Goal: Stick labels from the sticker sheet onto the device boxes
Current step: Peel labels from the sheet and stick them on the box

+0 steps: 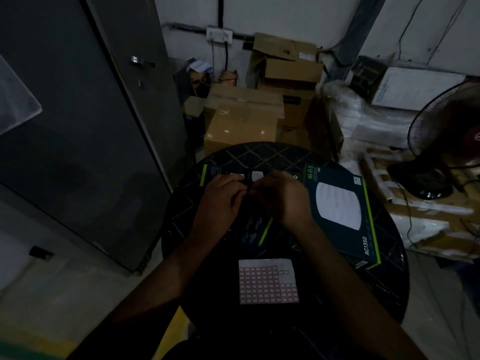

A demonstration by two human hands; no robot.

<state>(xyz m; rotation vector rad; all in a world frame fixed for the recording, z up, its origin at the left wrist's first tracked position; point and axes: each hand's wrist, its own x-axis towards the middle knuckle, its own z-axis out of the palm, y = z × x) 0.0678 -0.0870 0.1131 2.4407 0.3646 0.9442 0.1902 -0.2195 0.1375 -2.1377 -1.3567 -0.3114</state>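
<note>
Dim round table [363, 294], sticker sheet [268, 281] near edge; left hand [220, 201], right hand [283, 198] curled over device box [255, 229], grasp unclear

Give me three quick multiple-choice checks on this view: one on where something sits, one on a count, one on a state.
1. Where is the sticker sheet?
A. On the round table, nearer the person than both hands
B. On top of the right-hand box
C. On the floor

2. How many dark device boxes lie on the table?
A. One
B. Two
C. Four

3. What are the left hand and right hand doing?
A. Hanging off the table
B. Lying flat on the sheet
C. Meeting, fingers curled, over the left box

Answers: 1 A, the sheet lies flat at the near edge. 2 B, the left box and right box show. 3 C, the fingertips come together there.
</note>
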